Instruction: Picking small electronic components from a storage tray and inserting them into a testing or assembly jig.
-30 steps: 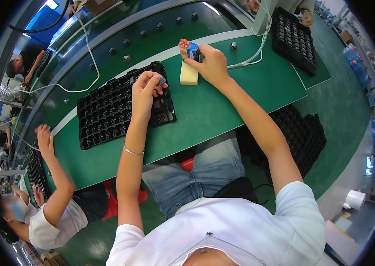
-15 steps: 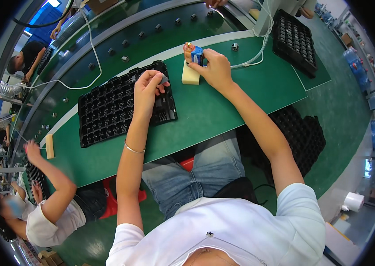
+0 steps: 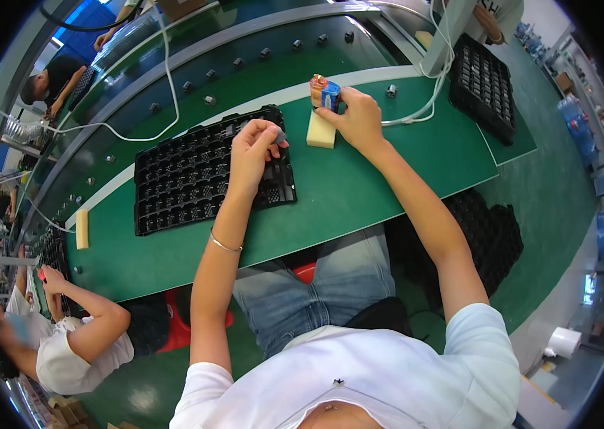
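Note:
My left hand (image 3: 253, 154) is over the right part of a black compartment tray (image 3: 180, 175). Its fingers are closed on a small grey metallic piece (image 3: 280, 135), which shows only in part. Farther right, my right hand (image 3: 360, 123) grips a small blue-and-orange, battery-like block (image 3: 325, 93) with a reddish top. The block is at the far end of a pale yellow foam block (image 3: 320, 133) on the green table. Whether it touches the foam I cannot tell.
Several small metal cylinders, one of them here (image 3: 210, 101), lie along the green belt beyond the tray. One more cylinder (image 3: 391, 91) sits right of my right hand. A stack of black trays (image 3: 484, 89) stands at the right. A co-worker (image 3: 87, 336) sits at the left.
The whole view has shifted slightly, moving the table and tray a little right and down. Both my hands keep their holds. The co-worker's raised hand at the left has come down.

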Demonstrator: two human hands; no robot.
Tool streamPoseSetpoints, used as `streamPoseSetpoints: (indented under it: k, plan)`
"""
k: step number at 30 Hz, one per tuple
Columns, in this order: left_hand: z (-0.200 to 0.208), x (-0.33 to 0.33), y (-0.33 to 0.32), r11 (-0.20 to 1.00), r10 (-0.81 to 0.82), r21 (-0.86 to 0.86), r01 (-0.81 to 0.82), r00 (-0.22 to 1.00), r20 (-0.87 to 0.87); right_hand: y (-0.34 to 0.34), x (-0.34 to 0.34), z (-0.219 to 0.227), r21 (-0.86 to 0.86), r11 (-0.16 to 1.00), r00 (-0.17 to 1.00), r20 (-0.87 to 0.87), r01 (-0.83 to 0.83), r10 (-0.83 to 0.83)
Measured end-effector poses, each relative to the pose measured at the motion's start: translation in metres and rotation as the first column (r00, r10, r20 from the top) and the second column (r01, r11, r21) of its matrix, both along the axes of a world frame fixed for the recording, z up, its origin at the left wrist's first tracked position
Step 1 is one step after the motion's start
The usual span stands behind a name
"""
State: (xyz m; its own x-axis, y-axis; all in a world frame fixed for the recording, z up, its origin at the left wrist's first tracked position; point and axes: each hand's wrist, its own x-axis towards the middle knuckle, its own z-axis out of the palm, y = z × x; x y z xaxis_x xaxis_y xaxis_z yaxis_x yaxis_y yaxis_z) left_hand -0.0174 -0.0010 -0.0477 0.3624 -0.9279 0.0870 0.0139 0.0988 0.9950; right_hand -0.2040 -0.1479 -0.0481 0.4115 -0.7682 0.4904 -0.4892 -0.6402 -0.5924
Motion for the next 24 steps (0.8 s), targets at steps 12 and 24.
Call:
streamPoseSetpoints:
  k: [12, 24]
  plan:
    - [0.001, 0.014, 0.004, 0.993, 0.114, -0.021, -0.116, 0.991, -0.074, -0.089, 0.121, 0.011, -0.016, 0.998, 0.993, -0.1, -0.066, 0.064]
    - [0.003, 0.012, 0.002, 0.995, 0.09, -0.016, -0.099, 0.953, -0.288, -0.114, 0.166, -0.006, -0.08, 0.989, 0.974, -0.199, -0.122, 0.104]
